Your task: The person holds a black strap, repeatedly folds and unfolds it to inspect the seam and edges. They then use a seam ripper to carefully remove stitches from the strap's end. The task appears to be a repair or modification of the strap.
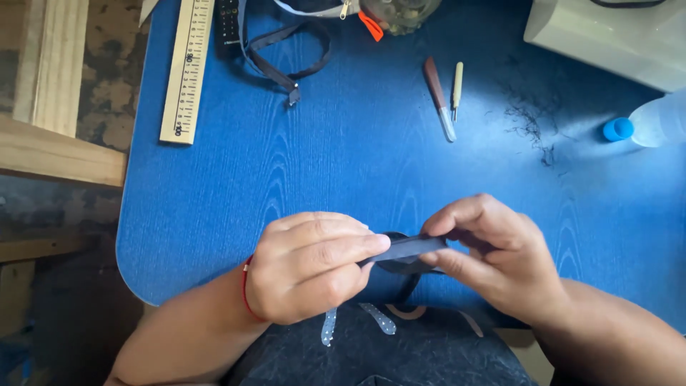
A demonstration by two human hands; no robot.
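A dark strap (409, 249) stretches between the two hands, low in the view and just above the near edge of the blue tabletop (343, 164). Its visible flat stretch runs roughly side to side, tilting slightly upward toward the right. The left hand (311, 268) pinches the strap's left end, thumb and forefinger pressed together on it with the other fingers curled under. The right hand (493, 254) closes on the right end, fingertips bent over the top of the band and thumb beneath. Both hands are equally near, since each already grips an end; the short span between them is the only part held flat and taut.

Below that span a darker loop of the same strap curves down and back toward the person's lap, where it merges with the dark clothing, so its full length and where it ends are hard to make out. Whatever lies inside either grip is hidden by the fingers.

Farther up the tabletop, well apart from the hands, lie a wooden ruler (187, 71) along the left side, a tangle of black strapping with a buckle (286, 61), a brown-handled seam ripper (438, 96) beside a slim pale-handled tool (456, 89), a scatter of dark thread clippings (532, 125), and a clear bottle with a blue cap (647, 123) near the right edge. A pale machine body (607, 36) is cut off at the top right corner.
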